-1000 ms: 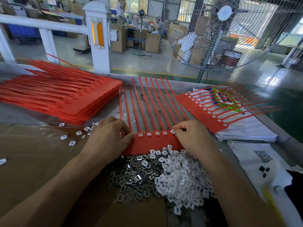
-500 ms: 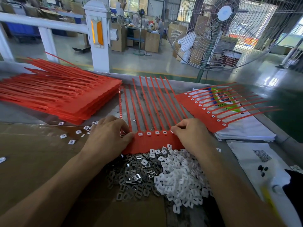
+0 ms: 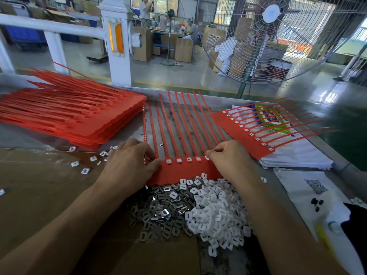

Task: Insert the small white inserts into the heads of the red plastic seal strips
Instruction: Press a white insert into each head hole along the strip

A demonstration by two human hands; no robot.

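A red sheet of joined seal strips (image 3: 184,172) lies in front of me, tails pointing away. Several of its heads hold white inserts (image 3: 179,160). My left hand (image 3: 129,165) grips the sheet's left end, thumb and fingers closed around a head there. My right hand (image 3: 228,159) pinches at a head on the right side, where a white insert shows under the fingertips. Just below the sheet is a heap of loose white inserts (image 3: 214,213), and a heap of grey metal clips (image 3: 158,209) sits to its left.
A tall stack of red strip sheets (image 3: 79,120) lies at the left. Another sheet with inserts fitted (image 3: 238,132) rests on white bags (image 3: 297,155) at the right. Stray inserts (image 3: 85,171) dot the cardboard. A big fan (image 3: 268,36) stands beyond the table edge.
Both hands stay at the sheet's heads. The right fingertips have crept slightly to the left along the row.
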